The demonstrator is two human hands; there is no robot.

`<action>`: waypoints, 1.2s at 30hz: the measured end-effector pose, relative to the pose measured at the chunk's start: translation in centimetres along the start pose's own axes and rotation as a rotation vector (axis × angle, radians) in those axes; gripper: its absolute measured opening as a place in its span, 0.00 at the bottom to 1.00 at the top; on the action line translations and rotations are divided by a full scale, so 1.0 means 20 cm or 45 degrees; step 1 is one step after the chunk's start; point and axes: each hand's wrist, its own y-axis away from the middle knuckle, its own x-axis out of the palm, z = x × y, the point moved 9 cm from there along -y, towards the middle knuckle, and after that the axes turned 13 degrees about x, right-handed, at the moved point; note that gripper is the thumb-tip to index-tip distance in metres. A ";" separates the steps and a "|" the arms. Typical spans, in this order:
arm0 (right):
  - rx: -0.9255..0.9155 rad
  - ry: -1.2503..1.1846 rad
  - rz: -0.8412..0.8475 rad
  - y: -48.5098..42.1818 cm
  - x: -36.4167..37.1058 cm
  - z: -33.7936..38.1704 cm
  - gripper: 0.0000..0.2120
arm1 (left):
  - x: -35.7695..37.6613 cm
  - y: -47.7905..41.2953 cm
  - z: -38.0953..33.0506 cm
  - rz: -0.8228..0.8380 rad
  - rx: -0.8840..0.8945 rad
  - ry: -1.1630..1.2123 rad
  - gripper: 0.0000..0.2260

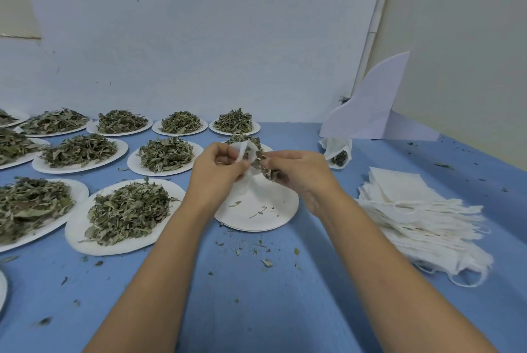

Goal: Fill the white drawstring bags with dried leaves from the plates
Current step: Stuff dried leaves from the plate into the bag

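- Centrally, over a nearly empty plate (258,222), the left hand (216,171) pinches the open mouth of a white drawstring bag (242,153); the bag hangs down to the plate.
- The right hand (295,171) has its fingers curled round a clump of dried leaves (266,168), held right at the bag's opening.
- Left of the hands, plates heaped with leaves fill the table (256,310) in three rows. The nearest one's rim (74,234) lies just beside the left forearm, and the farthest row sits close to the back wall.
- To the right, a fanned stack of empty bags (413,210) lies near the right forearm, its strings trailing towards the table's right edge.
- Behind the stack, a filled bag (338,154) leans at the foot of a folded white card (368,113).
- Between and below the forearms is bare blue table, strewn only with leaf crumbs (266,262).
- A strip of open table also runs between the stack and the card.
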 end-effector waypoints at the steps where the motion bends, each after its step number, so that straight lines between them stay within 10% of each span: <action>1: -0.010 0.035 -0.027 0.00 0.01 0.00 0.08 | 0.02 0.00 -0.01 0.054 0.019 -0.013 0.08; 12: -0.029 0.119 -0.409 -0.06 -0.09 -0.10 0.12 | 0.25 0.07 -0.07 0.446 0.119 -0.089 0.09; 30: 0.057 -0.086 -0.084 -0.04 0.07 -0.08 0.09 | 0.05 0.02 0.00 -0.041 0.190 -0.257 0.12; 36: -0.260 0.922 -0.264 0.02 0.05 0.05 0.06 | -0.03 -0.01 -0.01 -0.205 0.147 -0.068 0.13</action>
